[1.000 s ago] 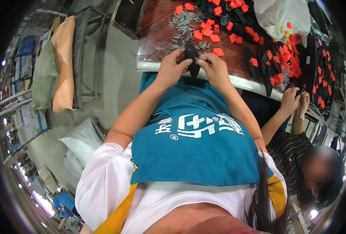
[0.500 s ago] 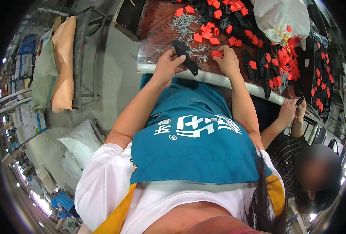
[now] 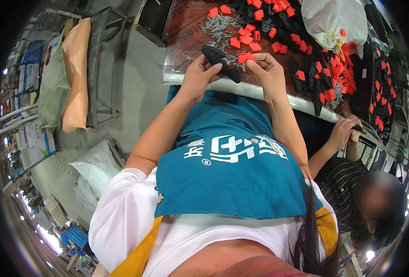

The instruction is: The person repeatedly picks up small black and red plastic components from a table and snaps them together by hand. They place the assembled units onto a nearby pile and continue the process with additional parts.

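My left hand point(image 3: 197, 78) grips a long black plastic part point(image 3: 219, 63) with tapered ends, thumb on its near face. It is held over the table's near edge. Just to its right, my right hand point(image 3: 266, 74) pinches a small red plastic piece point(image 3: 246, 57) between thumb and fingers. The red piece is close to the black part; a narrow gap shows between them. Behind both hands lie a pile of small metal springs point(image 3: 219, 27) and several loose red pieces point(image 3: 247, 39) on the brown tabletop point(image 3: 186, 34).
More black parts point(image 3: 299, 76) and red pieces cover the table's right side, near a white plastic bag point(image 3: 336, 23). A co-worker's hands point(image 3: 345, 131) hold a dark part at the right edge. A dark wooden box point(image 3: 150, 23) stands at the left corner.
My right hand has turned and brought the red piece left and up, closer to the black part. The black part has tilted a little in my left hand.
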### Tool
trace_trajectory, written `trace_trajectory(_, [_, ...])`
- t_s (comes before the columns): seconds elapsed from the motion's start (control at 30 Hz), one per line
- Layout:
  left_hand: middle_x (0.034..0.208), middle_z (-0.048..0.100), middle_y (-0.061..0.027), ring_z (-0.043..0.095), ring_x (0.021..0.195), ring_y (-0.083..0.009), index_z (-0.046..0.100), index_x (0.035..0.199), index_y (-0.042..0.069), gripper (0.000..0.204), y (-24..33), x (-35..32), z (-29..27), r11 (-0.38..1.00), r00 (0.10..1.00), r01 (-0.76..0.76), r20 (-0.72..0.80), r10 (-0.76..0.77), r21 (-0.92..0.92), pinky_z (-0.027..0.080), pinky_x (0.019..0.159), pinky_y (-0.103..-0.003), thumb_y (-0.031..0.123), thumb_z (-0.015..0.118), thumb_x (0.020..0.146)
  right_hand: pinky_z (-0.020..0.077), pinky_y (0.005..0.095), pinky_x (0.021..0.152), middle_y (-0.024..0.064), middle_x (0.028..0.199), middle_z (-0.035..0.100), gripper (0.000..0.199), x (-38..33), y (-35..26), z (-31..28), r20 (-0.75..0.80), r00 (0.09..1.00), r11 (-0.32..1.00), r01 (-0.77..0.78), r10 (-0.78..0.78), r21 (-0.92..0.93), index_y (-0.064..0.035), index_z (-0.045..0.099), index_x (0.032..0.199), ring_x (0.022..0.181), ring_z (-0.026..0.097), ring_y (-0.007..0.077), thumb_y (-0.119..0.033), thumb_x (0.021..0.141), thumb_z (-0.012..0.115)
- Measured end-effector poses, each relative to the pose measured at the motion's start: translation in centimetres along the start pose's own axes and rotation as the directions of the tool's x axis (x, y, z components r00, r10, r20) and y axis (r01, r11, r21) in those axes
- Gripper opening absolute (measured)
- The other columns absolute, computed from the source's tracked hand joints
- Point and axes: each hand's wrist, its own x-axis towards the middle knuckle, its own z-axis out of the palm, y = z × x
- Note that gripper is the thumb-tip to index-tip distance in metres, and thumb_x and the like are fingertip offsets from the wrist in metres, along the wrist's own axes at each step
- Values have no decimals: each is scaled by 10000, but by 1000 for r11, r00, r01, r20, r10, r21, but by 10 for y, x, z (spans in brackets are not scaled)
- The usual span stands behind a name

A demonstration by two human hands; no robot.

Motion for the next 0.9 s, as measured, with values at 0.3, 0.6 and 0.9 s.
trace_trajectory(0.3, [1081, 615, -93, 617, 996, -185, 511, 1134, 11, 244, 4, -2, 0, 996, 995, -90, 33, 90, 13, 526, 887, -313, 27, 572, 899, 508, 229, 684, 94, 875, 677, 187, -8, -3, 10, 19, 999, 998, 27, -26, -51, 18, 619, 963, 764, 629, 109, 2, 798, 704])
trace_trajectory(0.6, [1087, 621, -117, 611, 1010, -193, 519, 1115, -4, 233, 10, -3, -3, 971, 983, -174, 85, 162, 161, 511, 913, -332, 13, 576, 889, 515, 236, 698, 104, 865, 680, 181, -7, -10, 7, 36, 999, 998, -38, 37, 43, 29, 624, 948, 772, 649, 132, -13, 794, 710])
trace_trajectory(0.9, [1023, 631, -89, 607, 953, -166, 541, 1091, -10, 217, 16, -9, -2, 893, 962, -273, 118, 246, 359, 499, 870, -299, 36, 595, 885, 502, 230, 712, 78, 877, 677, 166, -11, -16, 4, 72, 997, 998, 4, 1, -62, 12, 632, 930, 789, 625, 104, 2, 785, 711])
